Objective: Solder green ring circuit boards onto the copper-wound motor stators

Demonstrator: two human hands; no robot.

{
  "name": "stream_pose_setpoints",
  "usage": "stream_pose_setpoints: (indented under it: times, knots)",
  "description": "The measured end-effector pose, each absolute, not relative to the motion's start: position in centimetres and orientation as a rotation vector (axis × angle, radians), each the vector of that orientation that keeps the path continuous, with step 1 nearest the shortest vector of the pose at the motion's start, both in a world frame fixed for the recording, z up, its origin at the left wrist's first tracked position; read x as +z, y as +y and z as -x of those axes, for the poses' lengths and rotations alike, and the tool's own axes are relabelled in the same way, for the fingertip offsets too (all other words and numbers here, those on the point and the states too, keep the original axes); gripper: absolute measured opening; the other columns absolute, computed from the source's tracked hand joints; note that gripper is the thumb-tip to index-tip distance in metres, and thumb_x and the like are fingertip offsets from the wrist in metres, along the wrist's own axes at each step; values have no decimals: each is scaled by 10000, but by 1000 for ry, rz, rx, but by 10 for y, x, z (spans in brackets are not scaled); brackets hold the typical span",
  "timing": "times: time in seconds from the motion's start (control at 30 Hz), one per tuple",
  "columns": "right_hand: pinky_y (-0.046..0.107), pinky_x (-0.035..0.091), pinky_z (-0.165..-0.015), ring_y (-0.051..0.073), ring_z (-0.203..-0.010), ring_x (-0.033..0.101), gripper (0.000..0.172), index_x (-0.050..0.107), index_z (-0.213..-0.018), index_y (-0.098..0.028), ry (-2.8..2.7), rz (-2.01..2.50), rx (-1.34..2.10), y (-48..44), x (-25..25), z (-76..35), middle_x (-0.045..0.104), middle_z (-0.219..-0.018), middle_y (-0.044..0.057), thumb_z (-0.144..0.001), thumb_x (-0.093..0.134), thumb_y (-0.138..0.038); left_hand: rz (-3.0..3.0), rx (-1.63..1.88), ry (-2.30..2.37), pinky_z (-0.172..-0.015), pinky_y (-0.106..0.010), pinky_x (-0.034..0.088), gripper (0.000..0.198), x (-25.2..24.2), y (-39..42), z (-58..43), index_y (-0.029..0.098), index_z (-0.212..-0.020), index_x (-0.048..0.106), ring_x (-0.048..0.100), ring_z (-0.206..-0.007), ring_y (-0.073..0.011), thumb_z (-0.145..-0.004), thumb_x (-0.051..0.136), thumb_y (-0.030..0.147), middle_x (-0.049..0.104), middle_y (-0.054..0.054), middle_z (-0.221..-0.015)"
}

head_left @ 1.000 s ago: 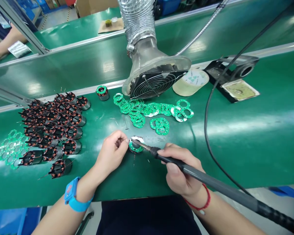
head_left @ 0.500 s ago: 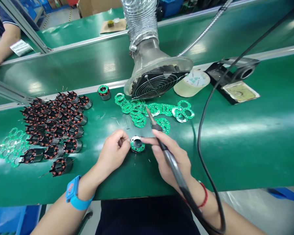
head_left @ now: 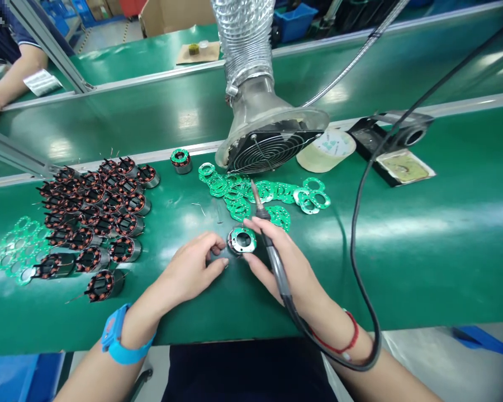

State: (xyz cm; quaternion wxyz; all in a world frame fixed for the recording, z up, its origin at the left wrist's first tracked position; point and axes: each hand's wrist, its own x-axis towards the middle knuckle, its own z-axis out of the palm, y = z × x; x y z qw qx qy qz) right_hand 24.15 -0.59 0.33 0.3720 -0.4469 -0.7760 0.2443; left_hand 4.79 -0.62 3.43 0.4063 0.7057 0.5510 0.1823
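A motor stator capped with a green ring board (head_left: pixel 242 240) lies tilted on the green bench between my hands. My left hand (head_left: pixel 193 271) grips its near end with curled fingers. My right hand (head_left: pixel 283 262) touches the ring's right edge with thumb and forefinger while the soldering iron (head_left: pixel 268 237) rests between its fingers, tip pointing up and away from the part. The iron's black cord (head_left: pixel 362 223) loops round my right wrist.
Several wound stators (head_left: pixel 94 215) lie in rows at left, with loose green ring boards (head_left: pixel 12 248) beside them. More green boards (head_left: pixel 255 192) are scattered under the fume extractor hood (head_left: pixel 272 137). A tape roll (head_left: pixel 326 148), iron stand (head_left: pixel 396 148) and another person's arm (head_left: pixel 8 84) are farther off.
The iron's tip has lifted off the green board and swung upright. The stator has been tipped onto its side, and my left hand has moved from pinching beside it to gripping it.
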Motion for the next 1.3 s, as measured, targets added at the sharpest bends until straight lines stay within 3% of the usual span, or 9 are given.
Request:
stream_pose_setpoints:
  times: [0.13,0.43,0.63,0.77,0.87,1.03,1.3]
  knots:
    - [436,480,-915,245,-1095,567,495,370,-1334,-246,-2030,1112,634,-6,1,-243,603,-1193,89,-875,546,-187,-1794,653,1423,-649,-242,353,107,34,-4,-46,179,-787,540,457,-689,-109,-857,472,134,512,20,-745]
    - [455,431,-906,252,-1175,495,569,320,-1376,-248,-2187,862,385,-12,9,-231,607,-1215,85,-858,508,-105,-1496,783,1298,-602,-203,370,59,26,1,-50,161,-789,575,466,-646,-84,-821,528,177,513,28,-722]
    - [409,455,-794,232,-938,588,429,451,-1262,-210,-2119,919,387,-14,9,-230,690,-1020,66,-855,510,-87,-1421,790,1344,-580,-206,349,72,25,0,-51,167,-738,529,433,-603,-79,-790,484,150,485,46,-661]
    - [394,455,-825,207,-910,627,475,433,-1310,-208,-1960,884,478,-14,11,-232,714,-955,42,-864,515,-63,-1409,752,1411,-568,-217,333,75,25,0,-51,172,-714,507,410,-578,-80,-765,460,143,467,54,-623]
    - [349,488,-768,182,-835,652,417,488,-1283,-222,-1765,931,573,-18,10,-237,704,-930,38,-881,536,-125,-1429,714,1444,-562,-223,327,70,25,1,-51,173,-707,501,407,-574,-82,-756,458,146,460,56,-617]
    - [311,458,-600,147,-619,561,211,620,-1083,-211,-1598,874,702,-26,5,-248,618,-744,12,-895,529,-248,-1498,694,1491,-538,-222,307,94,28,2,-52,176,-677,471,389,-559,-82,-749,442,123,432,59,-597]
    - [305,430,-557,155,-597,523,187,632,-1024,-191,-1632,822,740,-26,6,-249,586,-699,18,-890,515,-247,-1546,667,1453,-566,-220,324,101,31,2,-48,176,-680,473,408,-584,-84,-747,439,108,454,52,-612]
